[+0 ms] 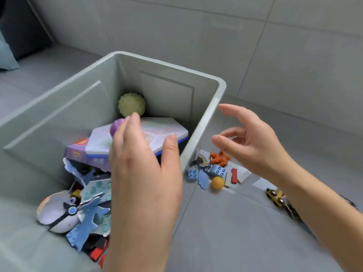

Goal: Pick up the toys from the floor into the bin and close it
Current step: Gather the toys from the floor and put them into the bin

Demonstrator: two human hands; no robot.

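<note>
Left hand [141,179]: over the open pale grey-green plastic bin [204,122], back of hand up, fingers extended, thumb spread apart, nothing gripped. A small purple ball [116,127] sits at its fingertips at 11 o'clock; contact cannot be told.

Right hand [253,142]: at 3 o'clock of the bin, outside it, above the floor, fingers loosely curled and spread, holding nothing.

Bin contents: a knobbly green ball [131,104] in the far corner at 12 o'clock, a white-and-purple flat toy console [157,132] under the left fingertips, blue foam cut-outs [90,218] and a white-and-black whale toy [57,213] at 8 o'clock.

On the grey tiled floor [225,232], just beside the bin's right wall and below the right hand: blue studded plastic bricks [218,170], an orange figure [219,158], an orange ball [217,182], a red block [234,176]. A yellow toy vehicle [276,197] lies at 4 o'clock, beside the right forearm.
</note>
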